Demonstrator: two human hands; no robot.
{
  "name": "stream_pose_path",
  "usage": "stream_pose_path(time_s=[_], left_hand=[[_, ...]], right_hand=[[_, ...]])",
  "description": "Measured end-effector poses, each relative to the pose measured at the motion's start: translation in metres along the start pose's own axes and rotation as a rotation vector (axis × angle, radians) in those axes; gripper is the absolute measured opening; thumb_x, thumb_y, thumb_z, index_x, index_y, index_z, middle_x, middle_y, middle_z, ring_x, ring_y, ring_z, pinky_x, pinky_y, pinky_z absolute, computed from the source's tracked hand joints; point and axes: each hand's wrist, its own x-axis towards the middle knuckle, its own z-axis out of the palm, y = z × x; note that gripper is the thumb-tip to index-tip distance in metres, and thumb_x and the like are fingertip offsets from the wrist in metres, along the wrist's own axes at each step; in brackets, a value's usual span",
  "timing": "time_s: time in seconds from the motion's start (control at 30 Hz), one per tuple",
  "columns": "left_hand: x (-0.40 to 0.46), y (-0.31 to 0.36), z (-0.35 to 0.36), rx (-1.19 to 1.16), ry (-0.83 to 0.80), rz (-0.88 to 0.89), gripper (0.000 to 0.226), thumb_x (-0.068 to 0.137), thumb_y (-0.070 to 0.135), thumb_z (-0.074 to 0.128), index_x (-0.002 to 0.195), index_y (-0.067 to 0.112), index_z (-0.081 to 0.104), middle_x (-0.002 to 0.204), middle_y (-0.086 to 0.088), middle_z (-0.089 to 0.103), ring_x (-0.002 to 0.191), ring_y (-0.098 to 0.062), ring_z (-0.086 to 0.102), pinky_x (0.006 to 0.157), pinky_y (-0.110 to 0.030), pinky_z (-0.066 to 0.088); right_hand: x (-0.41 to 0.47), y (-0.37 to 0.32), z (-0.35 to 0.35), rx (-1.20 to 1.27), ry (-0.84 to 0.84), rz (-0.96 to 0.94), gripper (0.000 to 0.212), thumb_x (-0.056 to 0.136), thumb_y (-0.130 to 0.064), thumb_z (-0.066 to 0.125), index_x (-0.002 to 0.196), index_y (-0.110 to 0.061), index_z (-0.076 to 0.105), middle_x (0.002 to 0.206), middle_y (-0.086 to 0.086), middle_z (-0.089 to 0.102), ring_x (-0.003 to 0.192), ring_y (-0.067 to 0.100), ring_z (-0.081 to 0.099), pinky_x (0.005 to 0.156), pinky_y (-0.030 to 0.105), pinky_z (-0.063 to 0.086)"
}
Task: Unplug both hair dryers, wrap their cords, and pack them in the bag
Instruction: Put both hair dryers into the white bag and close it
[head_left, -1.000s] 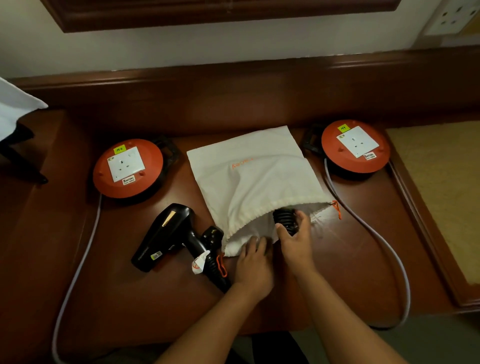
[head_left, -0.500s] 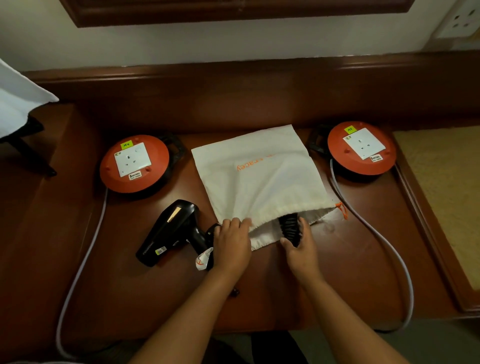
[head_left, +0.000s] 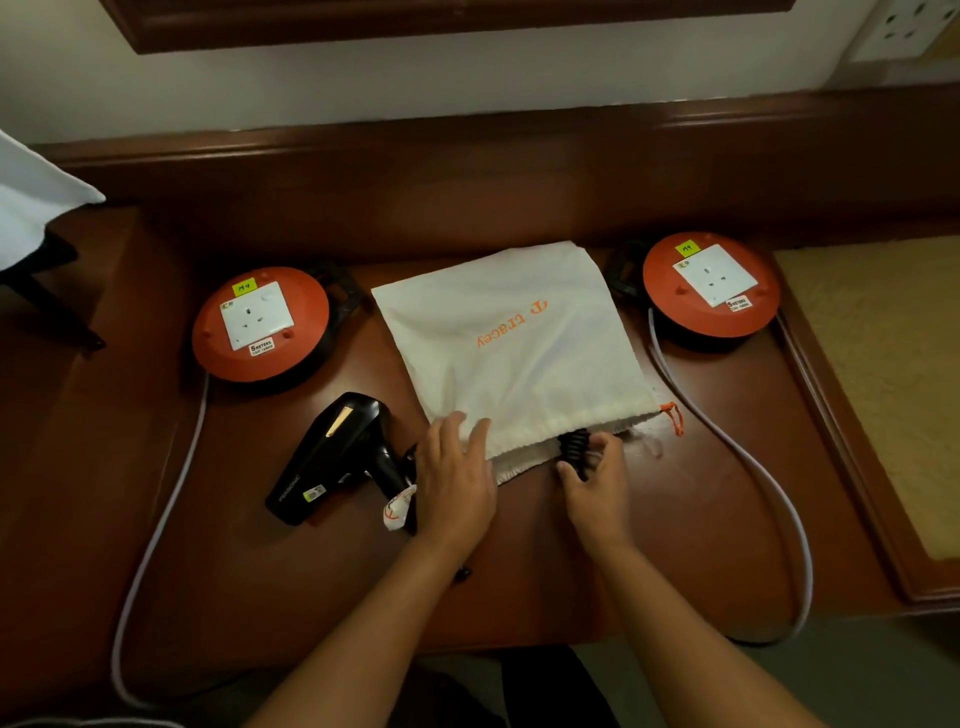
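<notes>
Bag (head_left: 519, 343) mouth pressed by flat left hand (head_left: 454, 483) — right hand (head_left: 597, 480) grips coiled cord (head_left: 574, 447).

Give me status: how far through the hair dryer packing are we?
Done: both reel sockets are empty, so both dryers look unplugged. In hand: right hand feeds a coiled black cord into the white bag, while the left hand rests on its opening. Left: the black hair dryer lies outside the bag, its cord hidden.

Left hand (head_left: 456, 478) flat; right hand (head_left: 597, 480) curled, gripping.
</notes>
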Motion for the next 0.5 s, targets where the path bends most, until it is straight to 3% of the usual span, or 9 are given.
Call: stream_pose_path(time_s=[0.1, 0.17, 0.23, 0.37, 0.5], left_hand=[[-0.014, 0.023, 0.012, 0.005, 0.021, 0.288, 0.046, 0.082, 0.019, 0.047, 0.127, 0.016, 0.054, 0.135, -0.011, 0.043, 0.127, -0.032, 0.039, 0.110, -0.045, 0.030], [-0.024, 0.038, 0.026, 0.018, -0.108, 0.417, 0.054, 0.078, 0.021, 0.047, 0.131, 0.016, 0.052, 0.139, -0.009, 0.043, 0.131, -0.030, 0.038, 0.113, -0.042, 0.024], [-0.027, 0.046, 0.034, 0.073, -0.273, 0.358, 0.062, 0.078, 0.023, 0.053, 0.139, 0.016, 0.047, 0.143, -0.006, 0.046, 0.135, -0.026, 0.039, 0.114, -0.040, 0.027], [-0.020, 0.056, 0.040, 0.063, -0.468, 0.052, 0.067, 0.098, 0.029, 0.044, 0.155, 0.016, 0.010, 0.156, -0.003, 0.023, 0.141, -0.027, 0.022, 0.116, -0.041, 0.020], [-0.024, 0.056, 0.038, 0.099, -0.447, -0.004, 0.060, 0.098, 0.031, 0.046, 0.151, 0.016, 0.024, 0.152, -0.005, 0.033, 0.138, -0.030, 0.031, 0.111, -0.046, 0.028]], right_hand=[[0.002, 0.002, -0.007, 0.069, 0.016, 0.036, 0.051, 0.084, -0.003, 0.067, 0.130, -0.010, 0.045, 0.119, 0.009, 0.061, 0.112, 0.021, 0.058, 0.098, 0.035, 0.047], [0.002, 0.002, -0.010, 0.102, 0.018, 0.030, 0.049, 0.086, -0.003, 0.065, 0.132, -0.008, 0.048, 0.121, 0.008, 0.062, 0.112, 0.019, 0.059, 0.099, 0.036, 0.047], [0.000, 0.002, -0.012, 0.108, 0.016, 0.004, 0.047, 0.089, -0.007, 0.063, 0.134, -0.012, 0.050, 0.120, 0.003, 0.062, 0.107, 0.014, 0.058, 0.095, 0.032, 0.048], [0.001, 0.003, -0.013, 0.081, 0.025, -0.011, 0.054, 0.092, -0.016, 0.060, 0.143, -0.015, 0.041, 0.124, 0.004, 0.060, 0.103, 0.010, 0.056, 0.084, 0.021, 0.047], [0.007, 0.002, -0.010, 0.091, 0.017, -0.012, 0.050, 0.092, -0.015, 0.059, 0.140, -0.016, 0.045, 0.126, 0.010, 0.061, 0.115, 0.023, 0.058, 0.098, 0.041, 0.049]])
